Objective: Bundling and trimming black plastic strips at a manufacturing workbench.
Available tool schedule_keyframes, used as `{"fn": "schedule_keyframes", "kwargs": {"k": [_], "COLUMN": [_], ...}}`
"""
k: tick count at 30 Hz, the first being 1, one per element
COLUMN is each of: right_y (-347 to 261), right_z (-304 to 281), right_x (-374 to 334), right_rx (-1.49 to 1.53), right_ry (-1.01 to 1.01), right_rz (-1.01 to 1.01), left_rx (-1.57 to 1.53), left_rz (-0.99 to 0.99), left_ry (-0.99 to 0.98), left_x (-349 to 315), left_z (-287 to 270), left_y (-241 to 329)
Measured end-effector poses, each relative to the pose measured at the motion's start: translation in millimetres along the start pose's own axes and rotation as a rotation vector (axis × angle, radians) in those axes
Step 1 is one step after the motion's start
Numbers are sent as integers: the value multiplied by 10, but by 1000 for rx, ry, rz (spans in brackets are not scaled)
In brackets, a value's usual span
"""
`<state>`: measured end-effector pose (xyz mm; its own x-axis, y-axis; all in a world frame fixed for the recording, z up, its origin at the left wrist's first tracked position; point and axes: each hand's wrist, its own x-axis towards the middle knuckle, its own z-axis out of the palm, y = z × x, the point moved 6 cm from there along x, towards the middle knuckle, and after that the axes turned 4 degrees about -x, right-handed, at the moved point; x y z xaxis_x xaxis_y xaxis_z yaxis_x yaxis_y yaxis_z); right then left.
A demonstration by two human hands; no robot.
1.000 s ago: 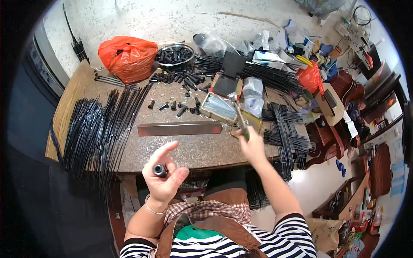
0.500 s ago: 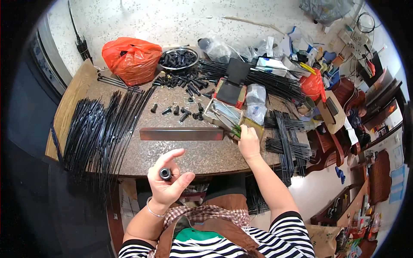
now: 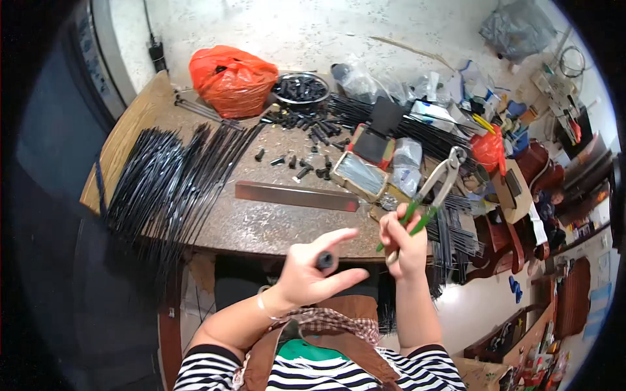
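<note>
My left hand (image 3: 303, 270) is above the table's front edge, thumb and forefinger stretched out. A black tubular piece (image 3: 325, 260) is held in its palm by the curled fingers, its round end showing. To the right, my right hand (image 3: 407, 251) is closed round the green handles of a pair of pincers (image 3: 447, 176), whose metal jaws point up and away from me. Beyond both hands lies a long reddish-brown rectangular bar (image 3: 293, 196). A small open box (image 3: 360, 174) of thin pale rods sits past its right end.
Bundles of thin black rods (image 3: 163, 176) cover the table's left side. Loose black pieces (image 3: 319, 133) lie before a metal bowl (image 3: 301, 101) of similar pieces. A red plastic bag (image 3: 235, 81) stands at the back left. More rods (image 3: 456, 228) lie crossed at right.
My right hand has lifted the pincers from beside the small box and drawn them toward me. My left hand has moved right with the black piece, and the view has shifted.
</note>
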<state>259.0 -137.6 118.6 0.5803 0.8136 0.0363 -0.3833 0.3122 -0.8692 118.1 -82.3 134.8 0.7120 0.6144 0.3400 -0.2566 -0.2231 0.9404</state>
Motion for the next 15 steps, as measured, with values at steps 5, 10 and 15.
{"fn": "schedule_keyframes", "kwargs": {"k": [5,10,15], "right_y": [82,100,82], "right_z": [507,682,763], "right_x": [-604,-764,-864], "right_rx": [-33,-1,-40], "right_ry": [-154,-264,-282], "right_rz": [-33,-59,-51], "left_rx": [-37,-43,-9], "left_rz": [89,71,94], "left_ry": [112,136,133], "left_x": [-147,-352,-466], "left_z": [79,4,-29], "left_y": [211,304,348]}}
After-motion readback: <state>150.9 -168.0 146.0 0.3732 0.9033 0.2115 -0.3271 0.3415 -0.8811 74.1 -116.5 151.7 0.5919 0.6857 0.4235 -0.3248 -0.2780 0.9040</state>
